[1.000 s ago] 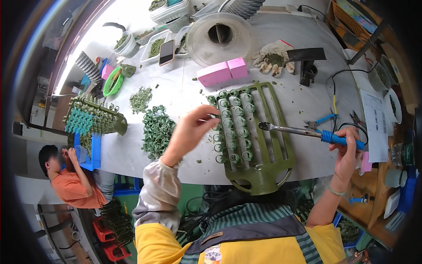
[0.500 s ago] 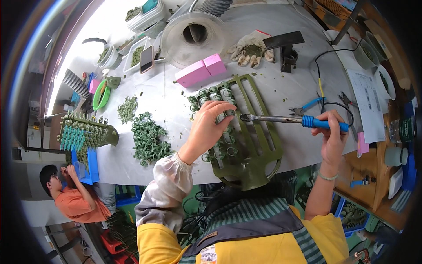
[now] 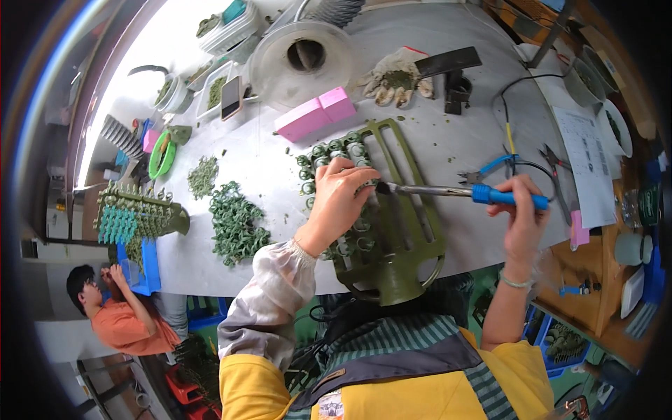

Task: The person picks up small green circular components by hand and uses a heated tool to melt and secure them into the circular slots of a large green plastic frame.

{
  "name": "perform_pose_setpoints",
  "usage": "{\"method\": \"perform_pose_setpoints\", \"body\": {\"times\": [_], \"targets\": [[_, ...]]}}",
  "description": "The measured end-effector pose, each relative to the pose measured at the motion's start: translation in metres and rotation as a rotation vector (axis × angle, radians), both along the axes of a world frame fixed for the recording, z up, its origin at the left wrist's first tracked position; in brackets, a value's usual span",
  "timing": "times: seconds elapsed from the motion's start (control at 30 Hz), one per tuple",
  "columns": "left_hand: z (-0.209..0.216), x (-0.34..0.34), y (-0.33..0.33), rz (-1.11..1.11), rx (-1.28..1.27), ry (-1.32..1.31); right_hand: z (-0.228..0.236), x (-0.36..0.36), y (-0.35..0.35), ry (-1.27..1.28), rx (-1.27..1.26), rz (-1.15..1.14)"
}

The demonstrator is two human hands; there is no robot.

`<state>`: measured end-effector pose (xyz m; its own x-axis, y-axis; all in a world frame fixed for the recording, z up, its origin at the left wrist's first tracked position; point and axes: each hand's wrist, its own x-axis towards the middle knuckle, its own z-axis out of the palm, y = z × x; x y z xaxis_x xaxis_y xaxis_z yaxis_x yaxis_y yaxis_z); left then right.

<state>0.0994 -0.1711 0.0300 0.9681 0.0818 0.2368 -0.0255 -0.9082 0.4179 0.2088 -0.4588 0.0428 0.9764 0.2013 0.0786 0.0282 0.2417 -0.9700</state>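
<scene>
A green slotted frame point(image 3: 414, 260) with long bars lies before me, several rows of small green rings point(image 3: 306, 159) along its left bars. My left hand point(image 3: 339, 198) reaches over those rings, thumb and index finger pinching a green ring at a bar. In my right hand point(image 3: 526, 213) is a soldering iron by its blue handle point(image 3: 500, 197). Its metal shaft point(image 3: 434, 190) points left, and the dark tip is close beside the left fingertips; I cannot tell whether it touches the ring. A heap of loose green rings point(image 3: 238, 224) lies to the left.
Behind the frame are a pink block point(image 3: 315, 114), a clear round cover point(image 3: 280, 66), a stained glove point(image 3: 399, 78) and a black stand point(image 3: 456, 94). Pliers point(image 3: 553, 164) and a cable lie right. A ring-laden frame point(image 3: 178, 219) stands left, near a person in orange point(image 3: 129, 323).
The iron's tip has come slightly nearer to the left fingertips. My right hand has tilted a little, while the left keeps its pinch at the frame. The whole view has shifted slightly.
</scene>
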Motion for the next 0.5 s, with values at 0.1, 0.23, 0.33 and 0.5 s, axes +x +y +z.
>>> {"method": "perform_pose_setpoints", "body": {"times": [0.1,0.23,0.33,0.5], "targets": [[0.003,0.000,0.000,-0.028,0.008,0.017,0.016,-0.002,-0.011,-0.037,-0.017,-0.047],[0.020,-0.001,0.020,-0.087,-0.202,-0.172,0.017,0.001,-0.026,-0.029,0.009,-0.012],[0.025,-0.042,0.079,0.529,-0.362,-0.045,0.017,-0.001,-0.026,-0.042,0.001,-0.025],[-0.006,-0.117,0.142,0.570,0.440,0.184,0.018,-0.003,-0.023,-0.056,-0.003,-0.013]]}}
